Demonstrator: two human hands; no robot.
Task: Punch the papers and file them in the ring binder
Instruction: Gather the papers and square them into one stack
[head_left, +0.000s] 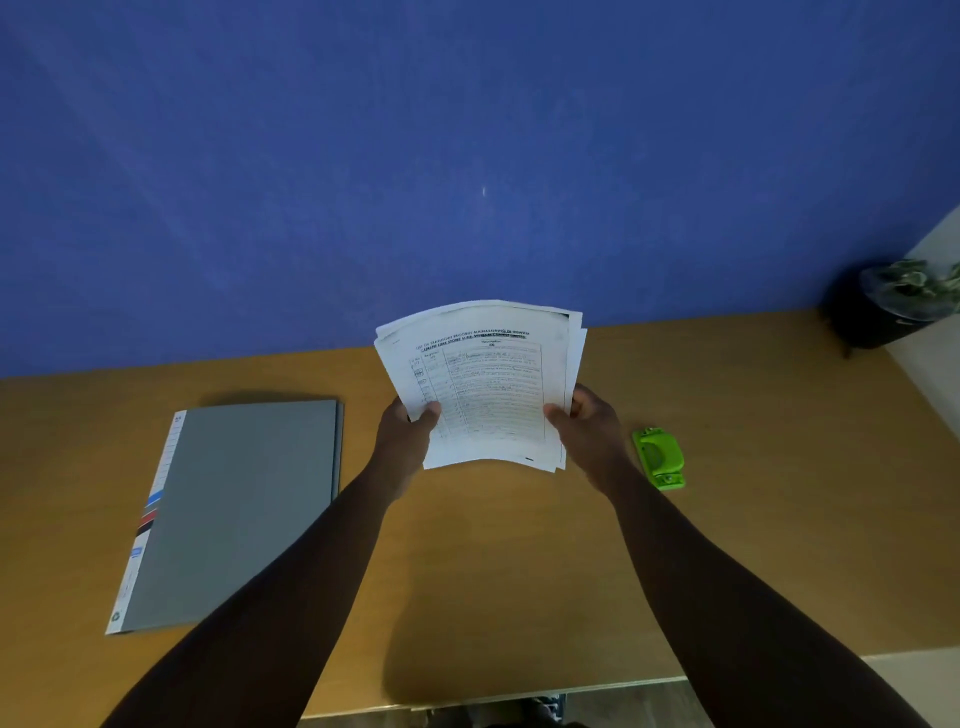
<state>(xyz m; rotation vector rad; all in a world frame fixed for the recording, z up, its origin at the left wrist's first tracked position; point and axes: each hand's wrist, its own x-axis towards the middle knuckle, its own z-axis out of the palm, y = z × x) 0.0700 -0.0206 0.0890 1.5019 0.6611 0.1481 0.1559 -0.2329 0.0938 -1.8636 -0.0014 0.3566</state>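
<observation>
Papers up, nothing punched yet.
My left hand (410, 434) and right hand (584, 421) grip the papers (483, 384); punch (658, 457) untouched, binder (234, 512) closed.

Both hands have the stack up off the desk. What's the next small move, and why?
Probably square the papers: their edges look fanned while the left hand and right hand hold them. Then go right to the green punch; the grey binder lies closed.

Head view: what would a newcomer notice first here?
A stack of printed papers held up above the middle of the wooden desk, the left hand and right hand gripping its sides. A closed grey binder lies to the left, a bright green hole punch to the right.
</observation>
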